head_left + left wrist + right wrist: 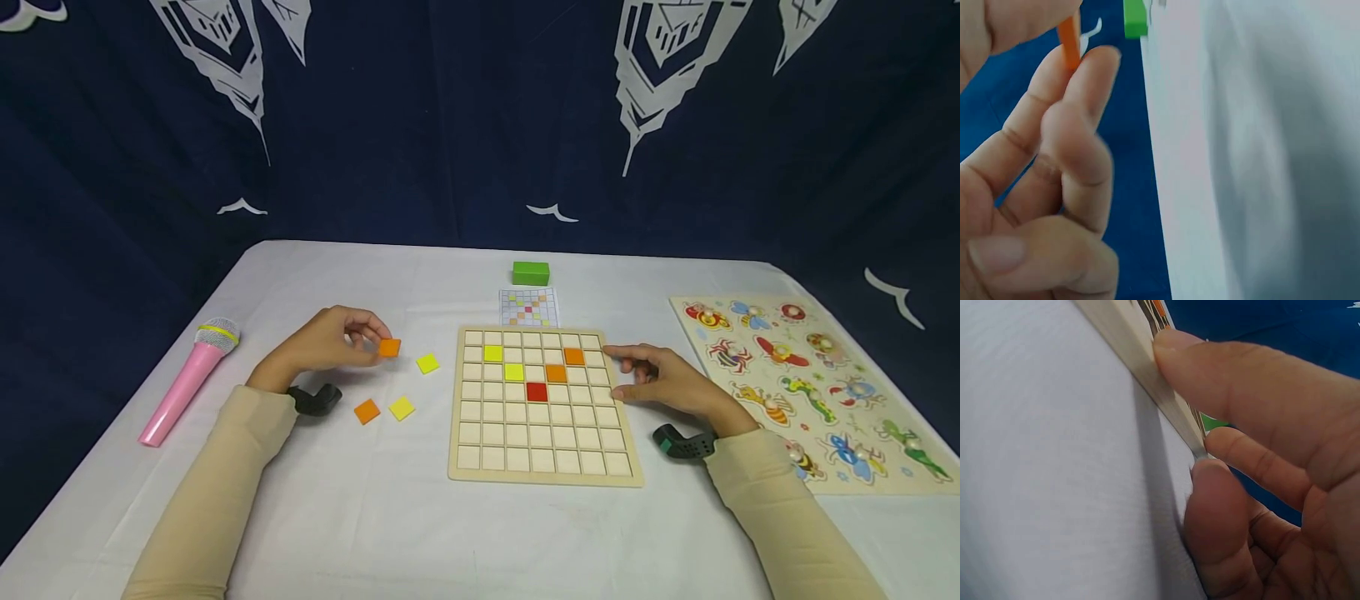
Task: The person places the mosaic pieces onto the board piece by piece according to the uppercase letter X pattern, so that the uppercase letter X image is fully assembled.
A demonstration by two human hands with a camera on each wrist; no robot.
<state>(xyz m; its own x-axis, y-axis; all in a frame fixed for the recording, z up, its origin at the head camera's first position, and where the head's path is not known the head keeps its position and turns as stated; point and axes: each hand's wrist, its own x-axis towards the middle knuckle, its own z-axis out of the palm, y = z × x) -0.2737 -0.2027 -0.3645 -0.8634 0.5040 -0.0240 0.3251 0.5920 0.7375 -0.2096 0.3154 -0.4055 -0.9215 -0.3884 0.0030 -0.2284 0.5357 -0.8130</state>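
Observation:
My left hand (330,337) pinches an orange square tile (389,347) between thumb and fingertips, left of the board. The left wrist view shows the tile (1069,40) edge-on, partly covered by the thumb. Below and beside that hand lie two yellow tiles (402,407) and another orange tile (367,411). A wooden grid board (546,477) lies in the middle with two yellow tiles, two orange ones and a red tile (536,392) in its cells. With thumb and fingertip, my right hand (660,379) touches the board's right edge near the far corner.
Behind the board lie a small printed grid card (528,308) and a green block (531,273). A pink toy microphone (187,383) rests at the left. On the right lies an insect puzzle board (813,387), partly under the right forearm. A dark patterned curtain (442,125) hangs behind the white table.

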